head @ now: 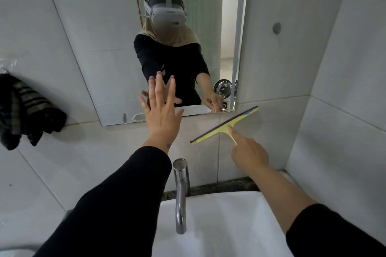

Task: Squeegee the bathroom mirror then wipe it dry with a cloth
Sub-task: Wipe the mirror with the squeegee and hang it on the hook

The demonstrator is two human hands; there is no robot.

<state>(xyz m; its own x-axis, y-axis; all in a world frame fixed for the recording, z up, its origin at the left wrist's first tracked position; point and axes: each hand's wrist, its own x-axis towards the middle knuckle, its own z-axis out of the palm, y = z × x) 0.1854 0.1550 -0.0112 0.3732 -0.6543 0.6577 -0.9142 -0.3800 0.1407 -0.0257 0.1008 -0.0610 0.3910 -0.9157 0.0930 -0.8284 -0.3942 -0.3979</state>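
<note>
**Squeegee below the mirror, flat palm on the glass**

Squeegee (224, 125), yellow with a dark rubber blade, sits tilted against the tiled wall (271, 121) just below the mirror's lower right corner, its right end higher than its left. The right hand (249, 152) grips its handle, fingers wrapped round it and the index finger laid straight along the stem toward the blade. The mirror (108, 48) hangs on the far wall; the left hand (161, 110) meets its lower edge with the palm flat and fingers spread wide, empty. Far left, a dark striped cloth (25, 110) hangs on the wall, well apart from both hands. Near the viewer, a chrome tap (180, 194) stands over a white sink (219, 225).
</note>
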